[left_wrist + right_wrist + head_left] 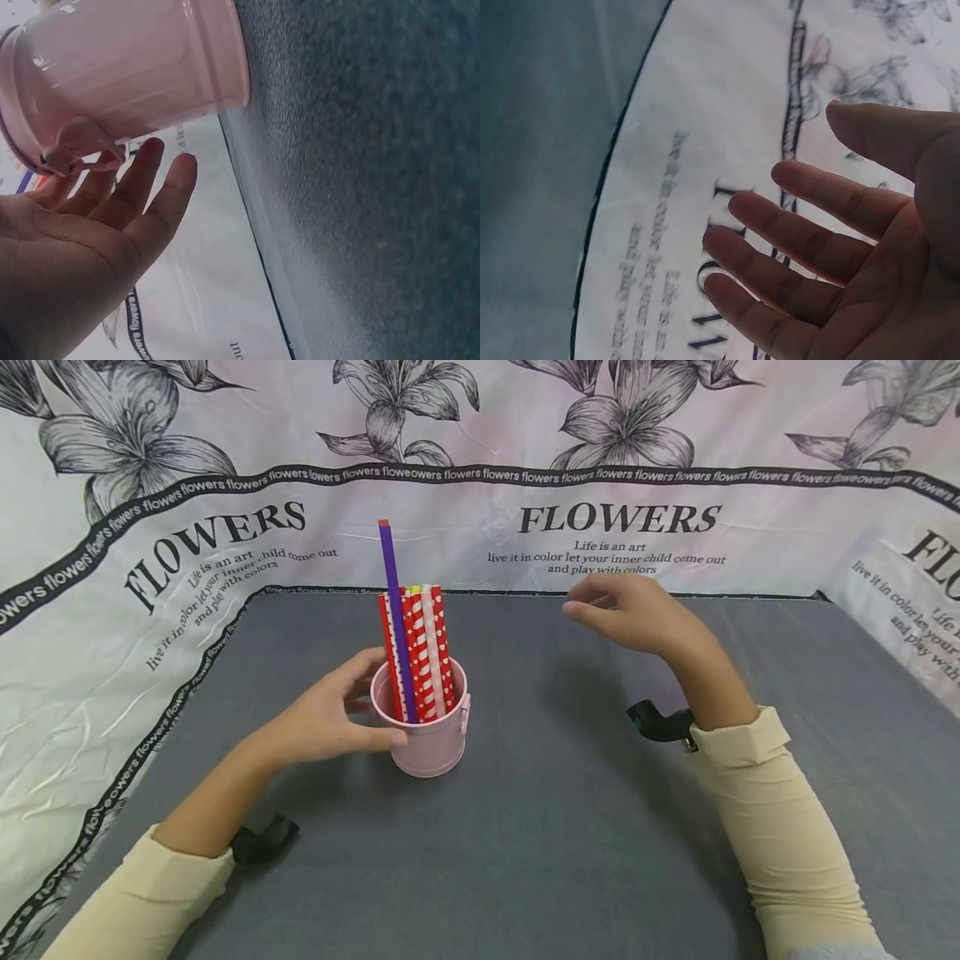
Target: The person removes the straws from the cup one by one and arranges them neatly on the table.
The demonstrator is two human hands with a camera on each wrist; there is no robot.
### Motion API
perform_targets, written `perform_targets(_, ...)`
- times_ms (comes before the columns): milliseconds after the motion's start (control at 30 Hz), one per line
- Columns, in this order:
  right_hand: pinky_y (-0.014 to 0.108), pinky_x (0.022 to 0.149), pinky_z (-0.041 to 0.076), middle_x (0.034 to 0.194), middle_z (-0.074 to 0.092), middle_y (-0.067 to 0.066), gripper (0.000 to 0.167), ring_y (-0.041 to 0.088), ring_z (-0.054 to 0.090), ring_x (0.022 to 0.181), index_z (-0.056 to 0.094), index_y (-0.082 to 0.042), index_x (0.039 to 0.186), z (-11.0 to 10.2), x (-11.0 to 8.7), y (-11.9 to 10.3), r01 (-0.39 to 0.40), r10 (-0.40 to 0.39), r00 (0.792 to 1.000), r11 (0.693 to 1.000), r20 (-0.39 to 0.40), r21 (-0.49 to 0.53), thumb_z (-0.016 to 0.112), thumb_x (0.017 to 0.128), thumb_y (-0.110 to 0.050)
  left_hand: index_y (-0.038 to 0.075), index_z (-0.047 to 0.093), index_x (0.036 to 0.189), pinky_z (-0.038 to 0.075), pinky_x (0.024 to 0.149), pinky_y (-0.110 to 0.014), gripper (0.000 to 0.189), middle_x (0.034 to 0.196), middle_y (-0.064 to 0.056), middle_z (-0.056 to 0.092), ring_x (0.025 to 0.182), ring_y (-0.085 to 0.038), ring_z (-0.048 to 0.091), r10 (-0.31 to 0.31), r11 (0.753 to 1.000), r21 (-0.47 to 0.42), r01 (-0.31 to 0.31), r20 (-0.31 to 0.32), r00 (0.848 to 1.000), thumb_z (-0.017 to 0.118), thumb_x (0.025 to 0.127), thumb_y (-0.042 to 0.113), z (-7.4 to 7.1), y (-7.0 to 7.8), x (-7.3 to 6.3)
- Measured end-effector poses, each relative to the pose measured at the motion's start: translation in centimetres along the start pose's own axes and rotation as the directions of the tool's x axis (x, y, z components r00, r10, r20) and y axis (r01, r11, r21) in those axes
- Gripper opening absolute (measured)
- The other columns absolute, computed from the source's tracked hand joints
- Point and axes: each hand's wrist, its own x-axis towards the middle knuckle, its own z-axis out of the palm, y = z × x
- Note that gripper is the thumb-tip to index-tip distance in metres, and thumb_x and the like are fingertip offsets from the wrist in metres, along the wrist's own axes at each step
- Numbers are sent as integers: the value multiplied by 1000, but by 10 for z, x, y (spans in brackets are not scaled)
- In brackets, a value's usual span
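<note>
A small pink pail [431, 752] stands upright on the grey cloth, holding a bundle of red-and-white patterned paper straws [435, 652]. Taller than these is a slim purple stick [396, 618] with an orange tip, leaning at the pail's left side. My left hand [330, 706] is around the pail's left side, thumb over its front and fingers behind. In the left wrist view those fingers [131, 191] are loosely spread near the pail's handle [86, 142], with a gap showing beside the wall. My right hand [630, 610] hovers over the far part of the table, fingers relaxed and holding nothing.
White cloth printed with flowers and lettering [622, 518] rises behind the grey tabletop [525, 860] and along its left side. Black straps [660, 721] are worn at both wrists.
</note>
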Motion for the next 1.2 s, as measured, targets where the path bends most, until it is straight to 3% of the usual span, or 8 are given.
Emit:
perform_targets(467, 44, 92, 49, 114, 69, 6, 30, 20, 61, 104, 70, -7, 119, 14, 20, -50, 175, -180, 984, 972, 17, 156, 65, 99, -28, 17, 34, 151, 47, 100, -56, 92, 142, -4, 48, 128, -30, 51, -27, 1000, -10, 27, -13, 1000, 88, 77, 26, 10, 0, -1)
perform_targets(600, 45, 94, 49, 116, 69, 5, 31, 20, 60, 106, 71, -8, 120, 16, 24, -69, 199, -214, 974, 966, 73, 166, 67, 97, -29, 17, 33, 151, 48, 99, -56, 93, 142, -4, 48, 128, -29, 51, -32, 999, -8, 32, -25, 999, 88, 76, 26, 12, 1, -1)
perform_targets(733, 43, 93, 50, 114, 69, 4, 30, 20, 62, 105, 71, -7, 118, 20, 28, -84, 226, -257, 950, 958, 179, 179, 68, 97, -27, 17, 33, 150, 48, 99, -55, 93, 141, -3, 47, 127, -29, 51, -35, 999, -14, 34, -29, 999, 88, 77, 26, 12, 2, -1)
perform_targets(867, 41, 91, 52, 108, 71, 5, 28, 21, 64, 100, 72, -5, 114, 28, 30, -92, 244, -286, 930, 950, 231, 194, 69, 95, -24, 17, 31, 151, 49, 99, -53, 94, 141, -3, 48, 126, -27, 51, -21, 999, -31, 20, -26, 999, 89, 77, 24, 14, 0, -1)
perform_targets(1200, 38, 81, 54, 94, 71, 5, 19, 22, 63, 85, 75, -3, 103, 51, 41, -95, 263, -306, 927, 942, 217, 207, 74, 91, -18, 17, 32, 150, 51, 97, -50, 96, 140, -2, 49, 124, -24, 51, -7, 1000, -31, 6, -57, 998, 91, 75, 20, 17, -1, 0)
